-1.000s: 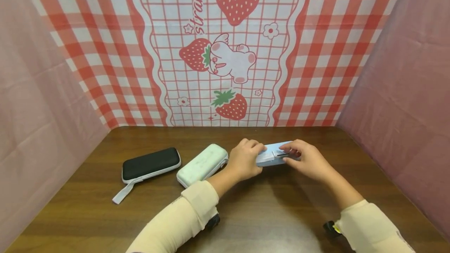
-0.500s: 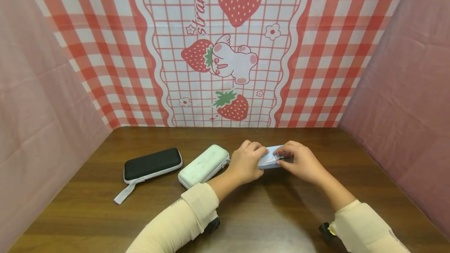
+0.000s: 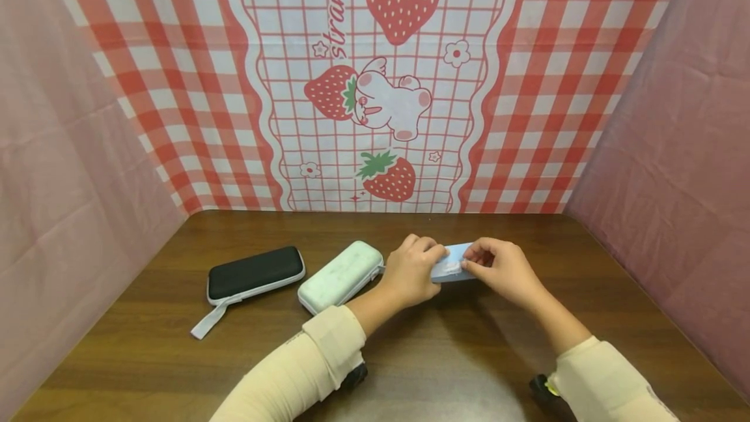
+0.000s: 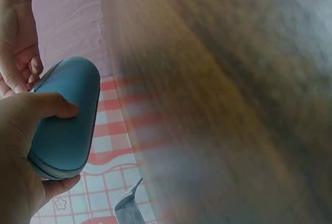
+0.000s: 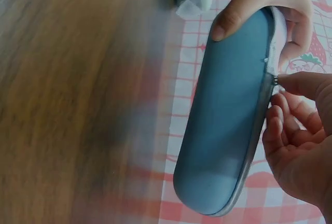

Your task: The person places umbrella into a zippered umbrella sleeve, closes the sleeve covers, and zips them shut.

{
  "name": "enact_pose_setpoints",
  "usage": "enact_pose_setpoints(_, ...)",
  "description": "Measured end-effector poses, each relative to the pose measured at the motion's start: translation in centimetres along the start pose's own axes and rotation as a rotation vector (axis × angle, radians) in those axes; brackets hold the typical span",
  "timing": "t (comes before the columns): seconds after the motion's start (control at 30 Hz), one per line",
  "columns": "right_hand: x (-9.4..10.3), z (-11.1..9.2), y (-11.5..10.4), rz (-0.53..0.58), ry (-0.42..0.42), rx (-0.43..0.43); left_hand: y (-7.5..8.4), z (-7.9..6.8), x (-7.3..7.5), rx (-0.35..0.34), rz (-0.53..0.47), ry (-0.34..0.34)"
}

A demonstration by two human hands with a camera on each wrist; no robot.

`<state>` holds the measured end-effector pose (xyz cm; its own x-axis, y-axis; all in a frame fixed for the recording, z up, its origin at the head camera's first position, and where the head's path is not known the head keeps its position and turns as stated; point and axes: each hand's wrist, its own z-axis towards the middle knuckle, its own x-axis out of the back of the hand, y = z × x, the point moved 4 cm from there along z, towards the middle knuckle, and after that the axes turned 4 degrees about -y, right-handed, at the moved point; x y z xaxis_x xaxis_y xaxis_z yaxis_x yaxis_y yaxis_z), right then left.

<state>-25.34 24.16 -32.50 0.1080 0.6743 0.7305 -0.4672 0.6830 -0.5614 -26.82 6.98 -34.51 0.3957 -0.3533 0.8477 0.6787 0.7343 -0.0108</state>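
A blue zippered hard case [image 3: 452, 258], with rounded ends and a grey zipper band, is held above the wooden table. My left hand [image 3: 410, 266] grips one end, its thumb pressed on the blue side in the left wrist view. Along the zipper edge, my right hand [image 3: 508, 269] pinches the small zipper pull [image 5: 275, 80] between thumb and index finger, partly covering it. That hand's other fingers curl loosely beside the band. The far end of the case [image 5: 207, 182] reaches past the right hand in the right wrist view.
Left of my left hand lies a mint-green case [image 3: 340, 277]. Farther left is a black case [image 3: 254, 274] with a grey wrist strap [image 3: 209, 321]. A red-and-white strawberry cloth [image 3: 387, 83] hangs behind the table [image 3: 457, 370].
My right hand first moved left along the case, then shifted back slightly to the right. The dark slit seen near its fingers earlier no longer shows. The left hand keeps its grip.
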Motion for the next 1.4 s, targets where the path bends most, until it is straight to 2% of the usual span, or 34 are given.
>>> enact_pose_setpoints(0.23,0.3,0.2,0.4,0.167,-0.068,-0.165,0.1,0.0,0.1,0.007,0.004,-0.029)
enact_pose_setpoints(0.5,0.4,0.1,0.7,0.273,-0.112,-0.235,0.0,-0.1,0.1,0.018,-0.002,-0.039)
enact_pose_setpoints(0.63,0.6,0.0,0.6,0.187,-0.11,-0.205,-0.1,-0.1,0.0,0.022,-0.016,-0.037)
enact_pose_setpoints(0.77,1.4,-0.1,0.7,0.0,-0.042,-0.153,-0.4,-0.1,0.0,0.036,-0.041,-0.031)
enact_pose_setpoints(0.87,2.3,-0.3,1.2,-0.091,-0.004,-0.148,-0.7,-0.1,0.0,0.05,-0.061,-0.039)
enact_pose_setpoints(1.2,4.8,-0.8,2.9,-0.162,0.005,-0.183,-1.1,-0.1,0.2,0.081,-0.148,-0.06)
enact_pose_setpoints(1.4,5.5,-1.2,4.1,-0.168,-0.035,-0.224,-1.3,0.0,-0.2,0.125,-0.247,-0.145)
